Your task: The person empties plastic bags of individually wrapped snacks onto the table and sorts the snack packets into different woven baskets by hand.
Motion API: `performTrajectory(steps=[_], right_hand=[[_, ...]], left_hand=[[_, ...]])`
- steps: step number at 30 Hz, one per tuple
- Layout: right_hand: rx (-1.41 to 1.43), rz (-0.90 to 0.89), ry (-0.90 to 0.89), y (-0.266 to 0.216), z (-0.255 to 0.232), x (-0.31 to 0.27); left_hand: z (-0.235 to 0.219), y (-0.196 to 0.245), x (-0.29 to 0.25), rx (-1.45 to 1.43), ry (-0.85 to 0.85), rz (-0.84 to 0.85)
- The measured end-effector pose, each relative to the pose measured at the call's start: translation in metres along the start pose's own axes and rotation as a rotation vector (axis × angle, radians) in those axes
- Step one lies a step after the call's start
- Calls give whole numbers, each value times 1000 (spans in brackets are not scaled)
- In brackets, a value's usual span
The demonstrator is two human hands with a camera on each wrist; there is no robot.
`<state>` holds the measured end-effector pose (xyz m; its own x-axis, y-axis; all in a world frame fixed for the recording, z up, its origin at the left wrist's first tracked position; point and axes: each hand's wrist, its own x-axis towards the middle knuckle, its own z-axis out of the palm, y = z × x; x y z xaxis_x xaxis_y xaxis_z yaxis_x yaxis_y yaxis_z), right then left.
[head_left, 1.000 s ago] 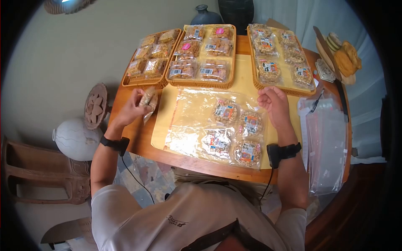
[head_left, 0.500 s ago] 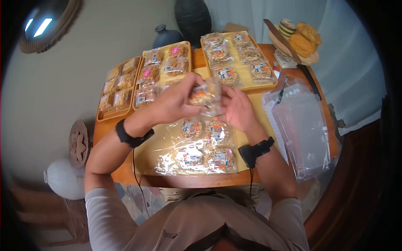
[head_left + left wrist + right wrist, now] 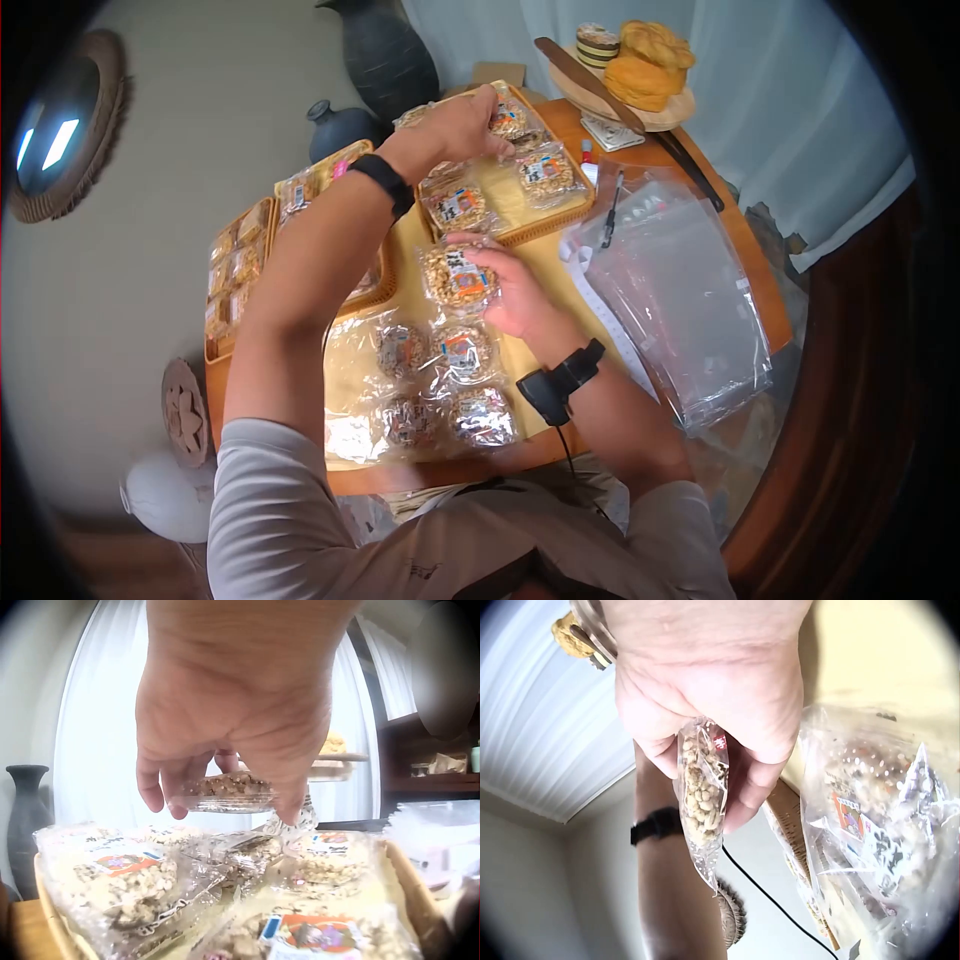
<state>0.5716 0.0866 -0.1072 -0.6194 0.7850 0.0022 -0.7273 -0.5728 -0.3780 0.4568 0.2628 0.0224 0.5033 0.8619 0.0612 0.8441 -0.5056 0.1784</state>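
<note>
My left hand (image 3: pixel 455 128) reaches over the right basket (image 3: pixel 545 222). In the left wrist view this hand (image 3: pixel 236 705) pinches a wrapped nut cake (image 3: pixel 229 789) between thumb and fingers, above other packets (image 3: pixel 124 874) in the basket. My right hand (image 3: pixel 518 298) holds another wrapped nut cake (image 3: pixel 455 277) just in front of the basket, label facing up. Edge-on in the right wrist view, that cake (image 3: pixel 703 784) is gripped between the thumb and fingers of my right hand (image 3: pixel 712 690). Several packets (image 3: pixel 462 352) lie under or in a clear bag near the table's front edge.
Two more baskets of packets (image 3: pixel 240 265) stand at the left, partly behind my left arm. Clear bags (image 3: pixel 680 300), a white strip (image 3: pixel 612 325) and a black pen (image 3: pixel 612 212) lie at the right. A dish with bread (image 3: pixel 640 85) and dark vases (image 3: pixel 390 60) are at the back.
My left hand has moved from the table's left side to the right basket. The packet it carried is now in my right hand, or seems to be. The head view has shifted rightward.
</note>
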Motion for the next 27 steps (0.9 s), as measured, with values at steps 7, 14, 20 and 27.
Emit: performTrajectory(steps=[7,14,20,27], right_hand=[[25,-10,-15,3,-4,3],[36,-75,-17,3,2,1],[84,-82,21,7,-11,7],[110,-72,58,1,14,1]], left_hand=[[28,-4,27,2,-65,-55],[-39,22,-51,-131,-279,83],[-43,56,-175,-44,-343,291],[-38,61,-193,114,-211,297]])
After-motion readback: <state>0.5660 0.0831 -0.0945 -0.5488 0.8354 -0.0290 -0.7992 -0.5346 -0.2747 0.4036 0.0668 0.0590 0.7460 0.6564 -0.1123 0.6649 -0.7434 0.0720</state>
